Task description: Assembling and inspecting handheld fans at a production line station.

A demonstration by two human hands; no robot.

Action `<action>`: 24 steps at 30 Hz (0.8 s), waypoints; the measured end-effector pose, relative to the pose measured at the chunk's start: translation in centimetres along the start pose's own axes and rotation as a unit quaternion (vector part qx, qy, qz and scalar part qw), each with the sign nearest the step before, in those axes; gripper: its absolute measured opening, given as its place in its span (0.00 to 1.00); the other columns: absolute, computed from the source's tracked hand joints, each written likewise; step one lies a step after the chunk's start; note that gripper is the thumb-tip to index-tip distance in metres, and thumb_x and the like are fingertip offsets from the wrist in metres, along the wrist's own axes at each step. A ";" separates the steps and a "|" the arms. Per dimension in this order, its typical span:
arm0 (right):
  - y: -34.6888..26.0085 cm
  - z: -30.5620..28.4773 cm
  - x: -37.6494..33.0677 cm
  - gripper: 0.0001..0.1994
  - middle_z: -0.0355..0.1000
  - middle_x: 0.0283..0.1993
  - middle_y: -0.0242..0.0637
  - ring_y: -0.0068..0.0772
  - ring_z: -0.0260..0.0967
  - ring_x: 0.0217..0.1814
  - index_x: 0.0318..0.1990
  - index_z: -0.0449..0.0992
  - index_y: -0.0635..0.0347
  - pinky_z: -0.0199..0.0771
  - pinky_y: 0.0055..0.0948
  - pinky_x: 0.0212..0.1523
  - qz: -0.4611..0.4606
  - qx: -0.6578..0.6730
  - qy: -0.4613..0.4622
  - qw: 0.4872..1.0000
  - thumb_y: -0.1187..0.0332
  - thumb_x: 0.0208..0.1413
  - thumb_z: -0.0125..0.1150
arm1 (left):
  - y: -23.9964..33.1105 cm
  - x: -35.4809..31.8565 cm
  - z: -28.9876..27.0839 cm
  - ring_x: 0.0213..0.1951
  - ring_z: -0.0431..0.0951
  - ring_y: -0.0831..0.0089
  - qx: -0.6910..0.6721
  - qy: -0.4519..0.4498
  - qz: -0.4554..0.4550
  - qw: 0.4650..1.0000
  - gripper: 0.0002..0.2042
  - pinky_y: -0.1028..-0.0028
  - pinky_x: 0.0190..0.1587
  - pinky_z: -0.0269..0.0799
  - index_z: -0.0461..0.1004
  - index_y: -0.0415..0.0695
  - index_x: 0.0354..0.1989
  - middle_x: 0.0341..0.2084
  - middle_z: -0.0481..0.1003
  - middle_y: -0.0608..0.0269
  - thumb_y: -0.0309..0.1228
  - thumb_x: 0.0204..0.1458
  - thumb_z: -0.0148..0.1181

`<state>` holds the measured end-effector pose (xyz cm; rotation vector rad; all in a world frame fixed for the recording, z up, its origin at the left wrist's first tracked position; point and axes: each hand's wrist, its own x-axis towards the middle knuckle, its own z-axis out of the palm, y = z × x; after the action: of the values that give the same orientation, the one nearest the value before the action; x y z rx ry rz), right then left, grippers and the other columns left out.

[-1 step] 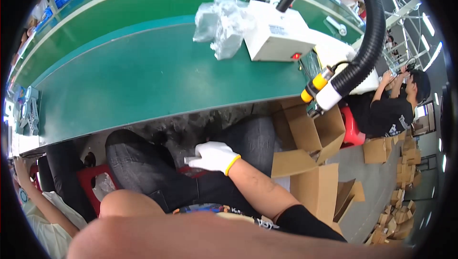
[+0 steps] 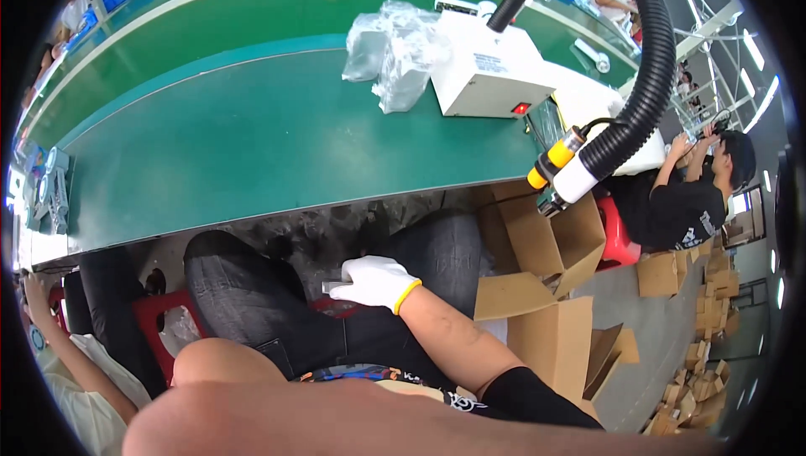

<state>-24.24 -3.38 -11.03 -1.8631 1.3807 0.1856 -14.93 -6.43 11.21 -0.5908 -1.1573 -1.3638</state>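
My right hand (image 2: pixel 375 282), in a white glove with a yellow cuff, is held low over my lap between my knees. Its fingers are closed on a small pale grey piece (image 2: pixel 332 286) that sticks out past the fingertips; its kind is too small to make out. My left hand is outside the picture. Only a bare, bent arm (image 2: pixel 336 414), blurred and very near, crosses the lower edge. Crumpled clear plastic (image 2: pixel 315 242) lies below the table edge, beyond my right hand.
Ahead stands a green table (image 2: pixel 227 137). On it are a white machine box (image 2: pixel 495 70) with a black flexible hose (image 2: pixel 659 61) and clear plastic bags (image 2: pixel 399 53). Open cardboard boxes (image 2: pixel 550 338) stand at my right. Co-workers sit at left and right (image 2: pixel 688 196).
The whole view has shifted slightly, so the table and machine sit a little lower. My right hand keeps its grip on the small piece.
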 end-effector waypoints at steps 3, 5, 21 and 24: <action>0.6 0.3 0.1 0.31 0.81 0.41 0.55 0.58 0.80 0.46 0.42 0.85 0.62 0.78 0.49 0.49 -0.001 0.017 -0.003 1.000 0.38 0.56 0.59 | 1.5 0.4 -0.2 0.45 0.79 0.52 0.032 0.003 0.008 0.999 0.16 0.57 0.49 0.75 0.76 0.34 0.42 0.40 0.79 0.47 0.39 0.63 0.61; 0.5 0.0 0.2 0.31 0.81 0.41 0.54 0.58 0.80 0.47 0.42 0.85 0.61 0.78 0.49 0.49 -0.006 0.027 -0.009 1.000 0.38 0.56 0.59 | 2.5 0.5 -0.3 0.45 0.78 0.53 0.055 0.010 0.010 0.998 0.16 0.57 0.48 0.75 0.76 0.34 0.42 0.40 0.78 0.47 0.39 0.62 0.62; -0.4 -0.5 0.9 0.29 0.82 0.43 0.51 0.55 0.80 0.49 0.45 0.85 0.59 0.77 0.46 0.51 0.006 0.032 -0.008 0.999 0.39 0.55 0.60 | 6.8 0.3 -0.5 0.38 0.77 0.58 0.175 0.086 0.043 0.980 0.15 0.61 0.40 0.75 0.74 0.39 0.37 0.36 0.77 0.53 0.39 0.59 0.66; -0.1 0.1 -0.1 0.28 0.82 0.42 0.51 0.55 0.80 0.48 0.44 0.85 0.59 0.77 0.46 0.51 -0.007 0.029 -0.003 1.000 0.40 0.56 0.60 | 8.8 0.6 -0.7 0.37 0.76 0.59 0.198 0.079 0.037 0.976 0.15 0.62 0.39 0.75 0.73 0.40 0.37 0.35 0.76 0.54 0.39 0.58 0.67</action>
<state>-24.13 -3.24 -10.99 -1.8215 1.3550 0.1434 -6.52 -5.68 14.02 -0.2305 -1.2216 -1.0564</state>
